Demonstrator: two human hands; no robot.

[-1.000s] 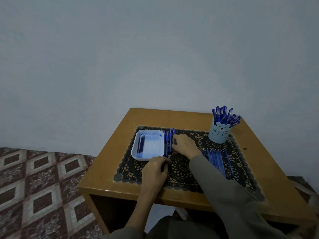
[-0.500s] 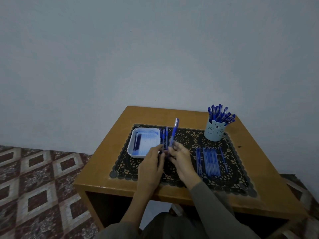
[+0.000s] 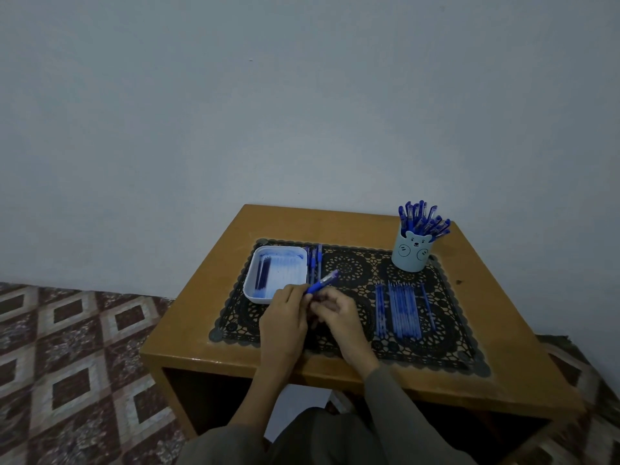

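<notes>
Work in hand: 1 blue pen (image 3: 322,282) is held over the mat (image 3: 352,266), apparently to be taken apart or given a new refill.
Done so far: judging by the layout, a few dark refills (image 3: 263,275) already lie at the left side of the white tray (image 3: 258,299), and the bear cup (image 3: 411,255) at the far right is packed with capped pens (image 3: 422,219), so much of the batch looks handled.
Left to do: about 3 loose pens (image 3: 313,260) lie side by side just right of the tray, and a row of spare refills (image 3: 401,310) waits on the right half of the mat; each probably needs its turn, and the held pen is not finished.
Left hand (image 3: 285,313): fingers curled round the lower barrel of the pen, gripping it.
Right hand (image 3: 339,313): fingers curled in at the pen's near end and seemingly pinching it, though the contact itself is partly hidden.
Pen position: between the 2 hands, lifted off the mat, tilted with its clear upper end pointing away and to the right, just near of the loose pens and beside the tray's near right corner.
Distance to supplies: the spare refills are near the right hand; the cup is well apart at the back of the table (image 3: 208,297).
</notes>
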